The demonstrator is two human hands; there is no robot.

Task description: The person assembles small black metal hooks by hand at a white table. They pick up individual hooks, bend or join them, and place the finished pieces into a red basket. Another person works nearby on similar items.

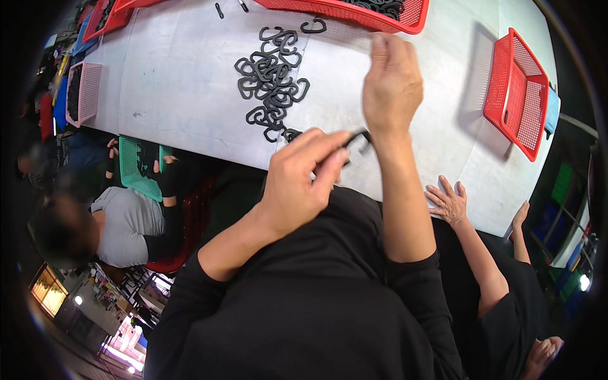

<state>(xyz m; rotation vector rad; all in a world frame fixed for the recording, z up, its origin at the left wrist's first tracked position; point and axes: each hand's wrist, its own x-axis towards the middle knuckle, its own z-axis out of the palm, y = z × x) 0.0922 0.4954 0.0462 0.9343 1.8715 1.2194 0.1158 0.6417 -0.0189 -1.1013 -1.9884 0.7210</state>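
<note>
A worker in black holds a black open-looped clip (361, 133) above the near edge of a pale table (183, 76). The left hand (301, 174) has thumb and forefinger clamped on the piece, which juts toward the right wrist; whether the two touch cannot be told. The right hand (394, 85) is raised, slightly blurred, its fingers curled in; whether they are closed on anything cannot be told. The left hand hides the near tip of a heap of black clips (277, 73) strewn from the near edge toward the far side. A large red basket (399, 22) of black parts stands at the far side, just beyond the right hand, while a smaller red basket (506, 95) sits tilted in view by the right edge. A pink basket (92, 88) stands near the left corner. A co-worker's hand (449, 202) rests on the near edge at right; at left, a seated person in grey (130, 225) has a green basket (130, 161).
</note>
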